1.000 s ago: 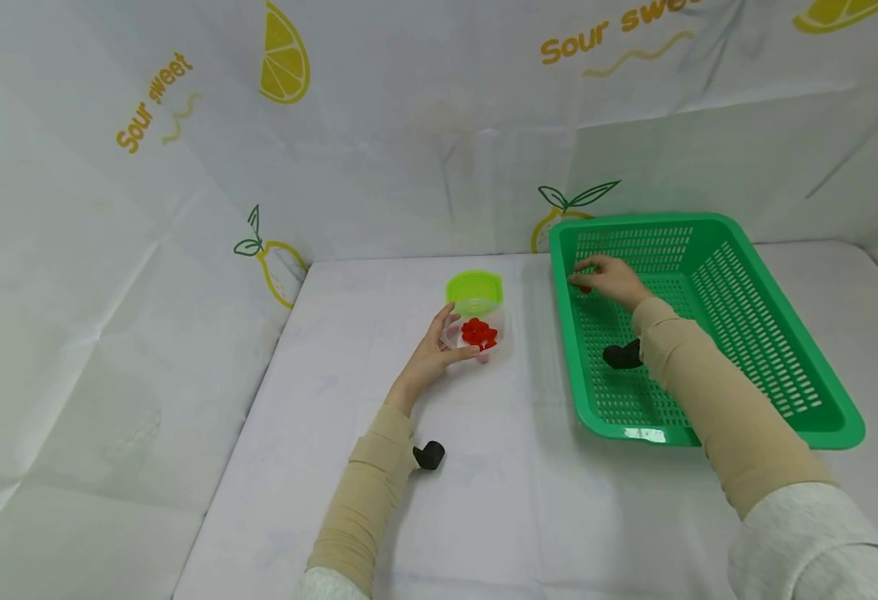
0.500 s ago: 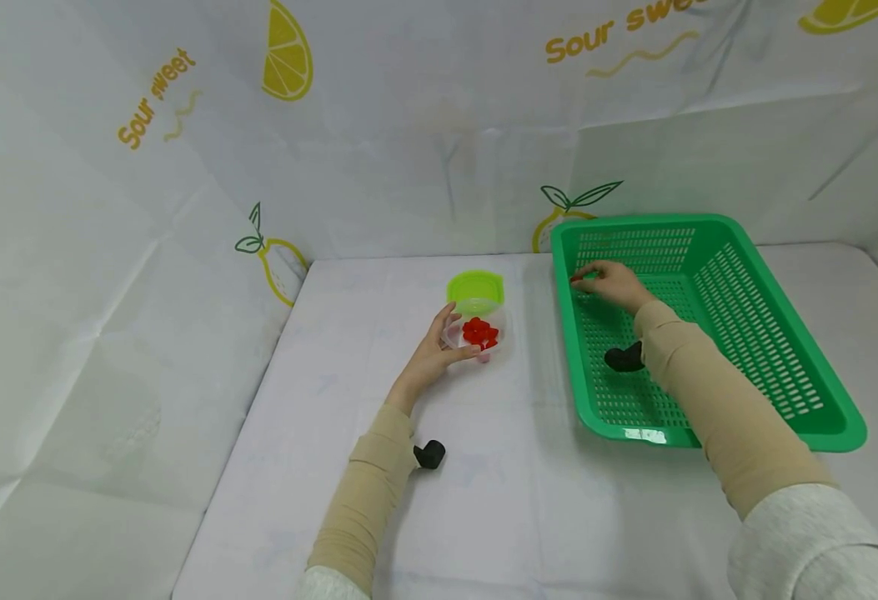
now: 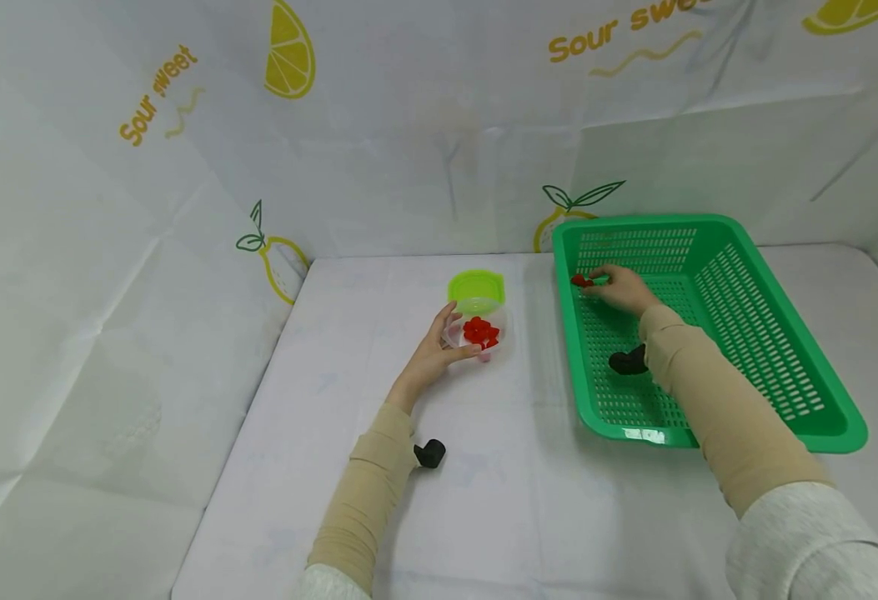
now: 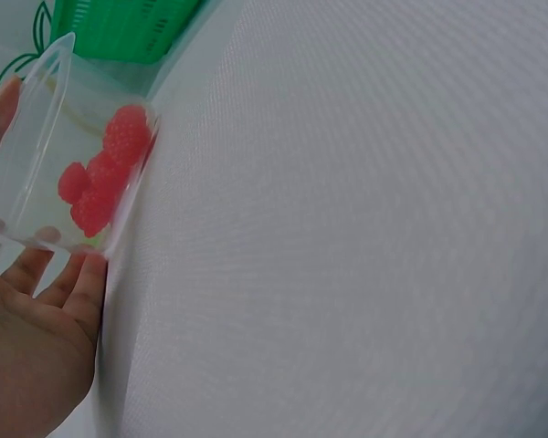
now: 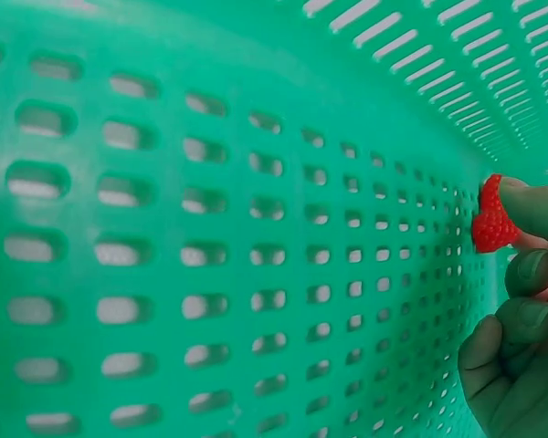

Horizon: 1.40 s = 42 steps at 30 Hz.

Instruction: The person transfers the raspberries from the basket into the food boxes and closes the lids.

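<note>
My left hand (image 3: pixel 429 360) holds a clear plastic tub (image 4: pixel 46 155) at the middle of the table, thumb on one side and fingers on the other. Inside it lie several red raspberries (image 4: pixel 100 187), bunched together. Over in the green basket (image 3: pixel 578 383), at its far left corner, my right hand (image 3: pixel 624 292) pinches a single raspberry (image 5: pixel 495 219) between thumb and finger. That berry is close against the basket wall in the right wrist view. The other fingers of this hand are curled.
Just behind the tub lies a lime-green lid (image 3: pixel 476 284). The basket has tall slotted walls and takes up the right part of the white-covered table (image 3: pixel 484 517). A lemon-printed cloth (image 3: pixel 378 158) hangs along the back and left.
My right hand has drawn slightly right and away from the basket's left wall, and the raspberry at its fingertips shows more fully. The left hand and tub stay in place.
</note>
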### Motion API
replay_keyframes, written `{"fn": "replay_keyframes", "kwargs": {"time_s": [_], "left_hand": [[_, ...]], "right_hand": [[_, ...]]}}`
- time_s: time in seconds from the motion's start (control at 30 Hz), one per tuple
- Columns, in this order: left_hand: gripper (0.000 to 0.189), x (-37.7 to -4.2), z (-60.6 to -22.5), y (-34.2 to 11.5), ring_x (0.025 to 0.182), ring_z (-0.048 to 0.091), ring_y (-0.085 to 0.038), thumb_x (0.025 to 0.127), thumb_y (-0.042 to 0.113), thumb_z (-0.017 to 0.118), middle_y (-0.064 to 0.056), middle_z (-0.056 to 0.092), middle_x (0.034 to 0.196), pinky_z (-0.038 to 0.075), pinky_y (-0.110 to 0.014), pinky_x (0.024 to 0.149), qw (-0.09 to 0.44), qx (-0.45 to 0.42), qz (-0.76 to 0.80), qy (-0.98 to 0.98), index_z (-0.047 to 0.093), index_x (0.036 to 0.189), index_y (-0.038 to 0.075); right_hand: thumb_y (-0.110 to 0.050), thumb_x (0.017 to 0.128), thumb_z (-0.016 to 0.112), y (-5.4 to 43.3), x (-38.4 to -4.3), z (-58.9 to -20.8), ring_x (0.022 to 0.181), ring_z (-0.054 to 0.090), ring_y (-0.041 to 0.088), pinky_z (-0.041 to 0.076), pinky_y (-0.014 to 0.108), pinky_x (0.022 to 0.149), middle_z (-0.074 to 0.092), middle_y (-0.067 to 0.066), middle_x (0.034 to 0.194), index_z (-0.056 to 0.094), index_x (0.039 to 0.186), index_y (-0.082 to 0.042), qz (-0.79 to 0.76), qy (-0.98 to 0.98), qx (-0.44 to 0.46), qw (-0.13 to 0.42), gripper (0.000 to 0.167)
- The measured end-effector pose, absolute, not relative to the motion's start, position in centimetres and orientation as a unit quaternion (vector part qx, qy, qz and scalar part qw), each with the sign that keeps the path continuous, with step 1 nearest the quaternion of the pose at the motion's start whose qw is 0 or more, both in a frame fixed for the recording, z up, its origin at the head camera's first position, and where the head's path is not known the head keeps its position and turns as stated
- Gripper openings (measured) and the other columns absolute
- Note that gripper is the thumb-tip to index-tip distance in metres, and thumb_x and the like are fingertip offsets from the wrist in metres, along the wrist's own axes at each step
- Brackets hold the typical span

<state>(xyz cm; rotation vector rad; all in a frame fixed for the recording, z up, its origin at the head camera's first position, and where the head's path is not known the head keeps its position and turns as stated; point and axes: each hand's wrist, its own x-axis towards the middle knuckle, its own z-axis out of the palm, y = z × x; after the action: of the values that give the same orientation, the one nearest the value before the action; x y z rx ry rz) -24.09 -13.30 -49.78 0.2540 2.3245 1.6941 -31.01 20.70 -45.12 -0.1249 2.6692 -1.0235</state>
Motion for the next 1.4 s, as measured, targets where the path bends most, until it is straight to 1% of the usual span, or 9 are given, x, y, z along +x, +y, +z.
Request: {"fn": "replay_keyframes", "kwargs": {"time_s": [0.17, 0.3, 0.47, 0.67, 0.9, 1.1, 1.2, 1.3, 1.4], "left_hand": [[0.086, -23.9, -49.6, -13.3, 0.136, 0.03, -0.023, 0.079, 0.033, 0.073, 0.009, 0.032, 0.148, 0.028, -0.05, 0.11, 0.127, 0.09, 0.581, 0.799, 0.018, 0.145, 0.042], [0.087, -23.9, -49.6, -13.3, 0.137, 0.029, -0.023, 0.079, 0.033, 0.073, 0.008, 0.031, 0.149, 0.027, -0.049, 0.111, 0.126, 0.089, 0.581, 0.799, 0.017, 0.145, 0.041], [0.087, -24.0, -49.5, -13.4, 0.137, 0.029, -0.022, 0.079, 0.035, 0.073, 0.009, 0.031, 0.149, 0.028, -0.048, 0.111, 0.126, 0.087, 0.584, 0.797, 0.017, 0.145, 0.041], [0.088, -24.1, -49.4, -13.4, 0.139, 0.026, -0.022, 0.077, 0.038, 0.074, 0.01, 0.032, 0.147, 0.025, -0.051, 0.112, 0.128, 0.083, 0.589, 0.794, 0.018, 0.145, 0.042], [0.087, -24.0, -49.4, -13.4, 0.131, 0.034, -0.022, 0.078, 0.037, 0.073, 0.009, 0.031, 0.148, 0.033, -0.047, 0.107, 0.132, 0.086, 0.585, 0.796, 0.018, 0.144, 0.044], [0.087, -24.0, -49.5, -13.3, 0.134, 0.032, -0.023, 0.078, 0.038, 0.073, 0.009, 0.031, 0.149, 0.028, -0.049, 0.111, 0.134, 0.086, 0.587, 0.794, 0.017, 0.143, 0.046], [0.087, -24.0, -49.5, -13.2, 0.135, 0.032, -0.023, 0.077, 0.041, 0.073, 0.011, 0.031, 0.149, 0.027, -0.05, 0.111, 0.135, 0.087, 0.585, 0.795, 0.017, 0.142, 0.048], [0.087, -24.0, -49.5, -13.3, 0.134, 0.034, -0.022, 0.076, 0.042, 0.074, 0.011, 0.032, 0.148, 0.028, -0.049, 0.11, 0.134, 0.086, 0.582, 0.797, 0.017, 0.142, 0.049], [0.086, -24.0, -49.4, -13.4, 0.133, 0.034, -0.022, 0.076, 0.043, 0.074, 0.012, 0.032, 0.147, 0.029, -0.049, 0.11, 0.136, 0.086, 0.583, 0.797, 0.018, 0.141, 0.049]], "right_hand": [[-0.031, 0.095, 0.05, 21.0, -31.1, -45.6, 0.108, 0.047, 0.041, 0.042, 0.052, 0.086, 0.044, 0.032, 0.128, 0.042, 0.133, 0.006, -0.331, 0.934, -0.045, 0.13, 0.054], [-0.031, 0.094, 0.051, 21.1, -31.1, -45.7, 0.103, 0.049, 0.04, 0.043, 0.049, 0.082, 0.047, 0.032, 0.125, 0.046, 0.128, 0.006, -0.318, 0.939, -0.048, 0.121, 0.051], [-0.035, 0.095, 0.05, 21.0, -31.3, -45.7, 0.108, 0.048, 0.043, 0.042, 0.053, 0.085, 0.044, 0.033, 0.13, 0.049, 0.127, 0.004, -0.313, 0.94, -0.051, 0.125, 0.05], [-0.038, 0.094, 0.051, 20.9, -31.4, -45.9, 0.115, 0.044, 0.047, 0.038, 0.057, 0.092, 0.04, 0.033, 0.135, 0.053, 0.123, 0.002, -0.306, 0.942, -0.057, 0.126, 0.05], [-0.035, 0.095, 0.051, 20.9, -31.4, -45.9, 0.116, 0.043, 0.048, 0.037, 0.058, 0.094, 0.041, 0.032, 0.135, 0.054, 0.121, 0.003, -0.299, 0.944, -0.061, 0.125, 0.046], [-0.034, 0.095, 0.051, 21.0, -31.0, -45.3, 0.116, 0.043, 0.047, 0.038, 0.058, 0.093, 0.043, 0.031, 0.133, 0.055, 0.121, 0.003, -0.303, 0.941, -0.071, 0.134, 0.045], [-0.037, 0.094, 0.051, 21.1, -30.9, -44.9, 0.112, 0.047, 0.043, 0.041, 0.055, 0.088, 0.046, 0.029, 0.13, 0.055, 0.121, 0.001, -0.313, 0.938, -0.073, 0.128, 0.047], [-0.04, 0.094, 0.05, 21.2, -30.8, -44.4, 0.101, 0.053, 0.037, 0.045, 0.048, 0.08, 0.053, 0.027, 0.121, 0.055, 0.122, -0.001, -0.322, 0.936, -0.074, 0.117, 0.048], [-0.042, 0.093, 0.051, 21.2, -30.5, -43.8, 0.093, 0.057, 0.033, 0.048, 0.043, 0.074, 0.057, 0.024, 0.113, 0.056, 0.122, -0.002, -0.335, 0.933, -0.073, 0.106, 0.049]]}}
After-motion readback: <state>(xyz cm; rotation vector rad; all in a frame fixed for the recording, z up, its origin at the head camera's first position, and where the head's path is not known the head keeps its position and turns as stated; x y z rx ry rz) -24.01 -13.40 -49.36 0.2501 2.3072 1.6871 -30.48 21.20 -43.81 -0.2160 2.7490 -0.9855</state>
